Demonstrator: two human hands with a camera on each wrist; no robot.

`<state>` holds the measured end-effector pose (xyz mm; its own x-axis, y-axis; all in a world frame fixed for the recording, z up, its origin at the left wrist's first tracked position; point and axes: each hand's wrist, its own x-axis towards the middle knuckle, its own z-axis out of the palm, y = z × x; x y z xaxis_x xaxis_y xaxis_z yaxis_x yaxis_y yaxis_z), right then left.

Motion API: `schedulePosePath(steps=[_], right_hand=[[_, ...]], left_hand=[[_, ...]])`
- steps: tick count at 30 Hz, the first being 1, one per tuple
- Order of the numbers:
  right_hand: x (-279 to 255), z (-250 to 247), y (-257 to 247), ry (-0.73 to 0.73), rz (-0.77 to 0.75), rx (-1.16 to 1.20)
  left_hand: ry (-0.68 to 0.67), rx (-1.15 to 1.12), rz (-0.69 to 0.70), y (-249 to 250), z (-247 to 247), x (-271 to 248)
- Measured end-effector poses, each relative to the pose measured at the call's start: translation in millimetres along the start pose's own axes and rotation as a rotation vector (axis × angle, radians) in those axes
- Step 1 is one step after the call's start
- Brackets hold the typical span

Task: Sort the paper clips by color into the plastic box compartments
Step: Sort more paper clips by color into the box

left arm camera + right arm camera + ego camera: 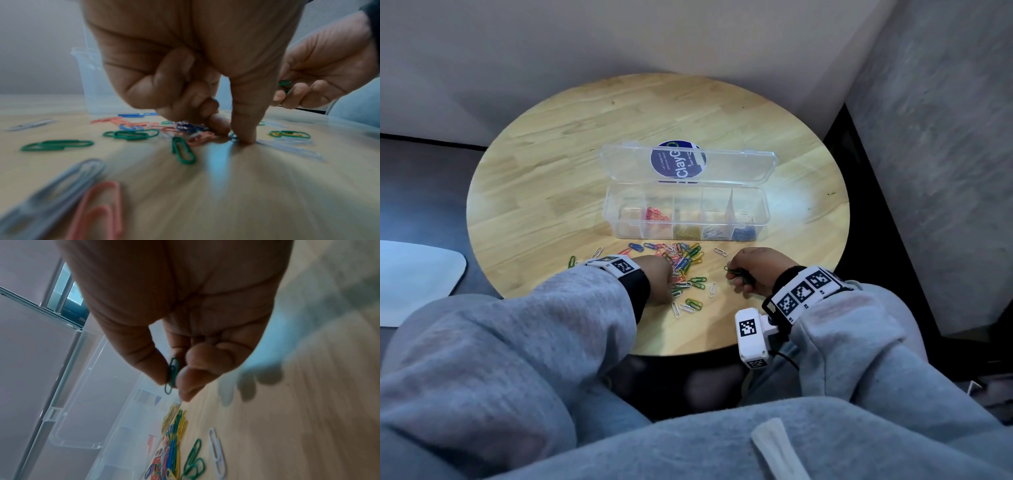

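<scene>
A clear plastic box [630,233] stands open mid-table, with pink clips [654,214], yellow clips [686,232], white clips [714,233] and blue clips [743,233] in separate compartments. A mixed pile of loose paper clips [685,260] lies in front of it. My left hand [666,279] is down on the pile's near left side. Its thumb and forefinger [233,135] pinch a small dark clip [232,138] against the wood. My right hand [739,274] hovers to the right of the pile, its thumb and fingers [172,381] pinching green clips [171,374].
The round wooden table [551,171] has a wall close behind it and a dark drop at the right. The box's lid [739,168] lies open behind the box over a blue round sticker [678,161]. Stray clips [690,305] lie near the table's front edge.
</scene>
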<state>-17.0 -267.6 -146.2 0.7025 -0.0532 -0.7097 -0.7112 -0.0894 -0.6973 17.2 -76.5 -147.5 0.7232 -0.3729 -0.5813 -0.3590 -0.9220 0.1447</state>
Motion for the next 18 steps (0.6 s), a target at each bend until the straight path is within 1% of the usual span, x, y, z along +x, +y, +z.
schedulePosePath(steps=[10, 13, 18], right_hand=[[0.2, 3.4, 4.7, 0.011, -0.048, 0.022], [0.9, 4.9, 4.5, 0.002, -0.035, 0.03], [0.7, 8.4, 2.7, -0.015, 0.013, -0.034]], left_hand=[[-0.024, 0.028, 0.042, 4.4, -2.8, -0.9], [-0.02, 0.024, 0.051, 1.7, -6.8, -4.1], [0.019, -0.046, 0.043, -4.1, -9.5, -5.4]])
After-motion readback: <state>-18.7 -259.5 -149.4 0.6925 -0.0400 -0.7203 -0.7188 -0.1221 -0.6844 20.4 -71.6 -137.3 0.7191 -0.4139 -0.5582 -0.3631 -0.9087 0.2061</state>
